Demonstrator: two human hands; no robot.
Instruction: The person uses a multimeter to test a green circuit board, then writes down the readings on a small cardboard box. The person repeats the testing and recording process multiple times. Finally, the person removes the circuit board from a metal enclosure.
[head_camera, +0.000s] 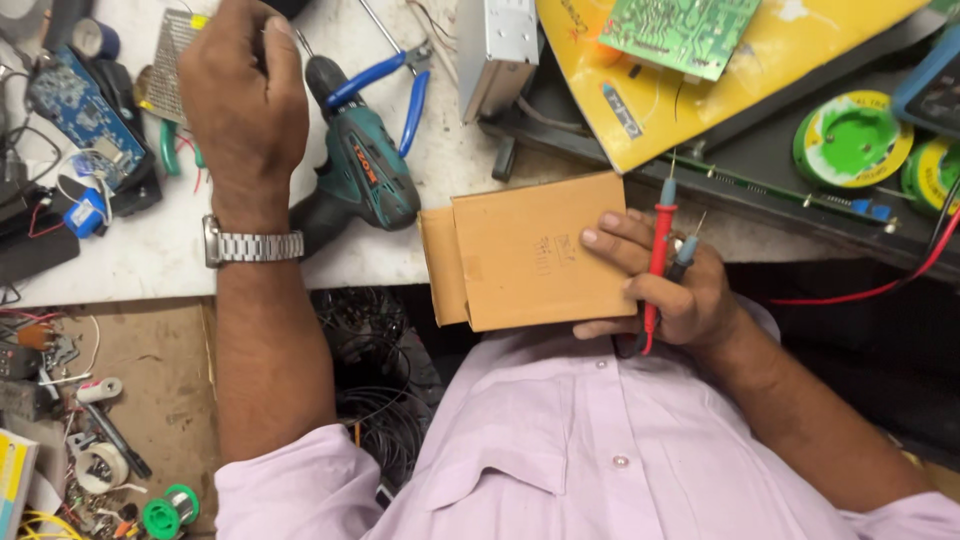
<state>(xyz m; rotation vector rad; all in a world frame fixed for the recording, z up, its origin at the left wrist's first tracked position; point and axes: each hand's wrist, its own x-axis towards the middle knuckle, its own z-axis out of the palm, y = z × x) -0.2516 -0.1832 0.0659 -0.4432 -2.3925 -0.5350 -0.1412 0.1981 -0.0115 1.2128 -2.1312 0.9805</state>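
My right hand (672, 290) grips a red probe (660, 240) and a dark probe with a blue tip (686, 252), and also presses a small brown cardboard box (525, 250) against my chest at the bench edge. My left hand (245, 95), with a metal watch on the wrist, reaches forward over the white bench top, fingers curled; what it touches is hidden behind the hand. It hovers beside a perforated board (175, 60) and a green cordless drill (365, 165).
Blue-handled pliers (405, 85), a blue circuit board (75, 105), a grey metal case (495, 50), a yellow sheet (700, 90) bearing a green circuit board (680, 35), green solder spools (852, 140), a red lead (880, 285), coiled wires (380, 400) below.
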